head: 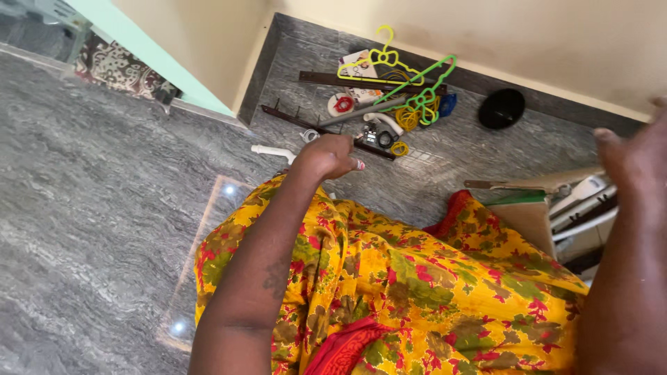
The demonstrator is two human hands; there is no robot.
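Grey stone floor [90,229] runs into a cream wall corner, with a dark skirting strip along the base.

Head view: clutter is dumped in that corner, apparently swept aside to keep the walkway free. It includes a yellow hanger [379,55], a green hanger [420,87], two dark hook rails [326,130], a grey pipe [361,111], coils of yellow cord [406,118] and a black round lid [501,108] lying apart near the wall. A white pipe fitting [273,151] lies on the floor just left of the left hand [330,156].

Left hand is curled narrow, fingers folded in; cannot tell whether it grips anything. It hovers over the near edge of the pile, closest to the lower hook rail and the white fitting.

Right hand [629,149] is raised at frame edge, blurred, fingers loosely spread, holding nothing visible. A white crate of tools [580,215] sits just below it, well apart from the pile.

Yellow floral garment [417,292] fills the foreground.
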